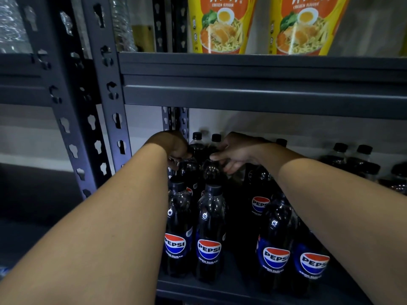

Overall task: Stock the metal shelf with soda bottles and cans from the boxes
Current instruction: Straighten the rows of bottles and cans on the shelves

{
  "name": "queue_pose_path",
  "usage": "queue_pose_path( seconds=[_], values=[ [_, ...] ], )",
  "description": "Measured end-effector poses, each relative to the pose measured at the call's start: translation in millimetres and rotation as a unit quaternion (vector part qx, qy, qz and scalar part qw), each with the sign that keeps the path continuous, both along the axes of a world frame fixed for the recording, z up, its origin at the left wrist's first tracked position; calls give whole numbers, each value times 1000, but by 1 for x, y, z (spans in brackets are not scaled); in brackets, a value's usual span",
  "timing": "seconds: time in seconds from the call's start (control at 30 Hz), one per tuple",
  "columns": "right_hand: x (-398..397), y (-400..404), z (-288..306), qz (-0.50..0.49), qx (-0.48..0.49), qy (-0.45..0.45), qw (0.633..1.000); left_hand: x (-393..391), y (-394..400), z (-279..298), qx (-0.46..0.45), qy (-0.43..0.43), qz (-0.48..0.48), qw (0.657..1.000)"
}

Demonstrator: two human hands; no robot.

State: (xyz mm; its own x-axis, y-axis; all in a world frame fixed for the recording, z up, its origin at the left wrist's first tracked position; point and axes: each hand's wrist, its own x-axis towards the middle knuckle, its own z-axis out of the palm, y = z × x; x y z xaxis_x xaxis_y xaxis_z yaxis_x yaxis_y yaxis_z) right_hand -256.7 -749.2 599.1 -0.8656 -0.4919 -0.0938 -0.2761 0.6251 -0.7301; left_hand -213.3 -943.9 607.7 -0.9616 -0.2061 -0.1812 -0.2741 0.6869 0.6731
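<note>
Bottles (210, 234) on shelf (231, 289), noodle cups (222, 25) above

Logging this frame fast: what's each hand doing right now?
Left hand: grips a Pepsi bottle's top.
Right hand: fingers curled on another Pepsi bottle.

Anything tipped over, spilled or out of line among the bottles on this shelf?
Nothing stands out. The Pepsi bottles stand upright and capped on the metal shelf, with no spill visible. Both hands, left and right, are on the tops of bottles in the second row. The back of the shelf is too dark to judge.
</note>
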Motion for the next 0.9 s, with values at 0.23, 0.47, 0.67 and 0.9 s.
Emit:
queue_pose_path(
  seconds=[0.23, 0.47, 0.67, 0.9],
  values=[
    [1, -1, -3, -13, -10, 2, 1000, 3, 1, -3, 16, 13, 2, 1000],
    [3, -2, -5, -21, -26, -2, 999, 8, 2, -2, 20, 22, 2, 1000],
    [5, -1, -5, -26, -34, -7, 999, 11, 4, -2, 25, 29, 4, 999],
    [8, -1, -1, -32, -8, 15, 999, 11, 4, -4, 20, 42, 15, 999]
  ],
)
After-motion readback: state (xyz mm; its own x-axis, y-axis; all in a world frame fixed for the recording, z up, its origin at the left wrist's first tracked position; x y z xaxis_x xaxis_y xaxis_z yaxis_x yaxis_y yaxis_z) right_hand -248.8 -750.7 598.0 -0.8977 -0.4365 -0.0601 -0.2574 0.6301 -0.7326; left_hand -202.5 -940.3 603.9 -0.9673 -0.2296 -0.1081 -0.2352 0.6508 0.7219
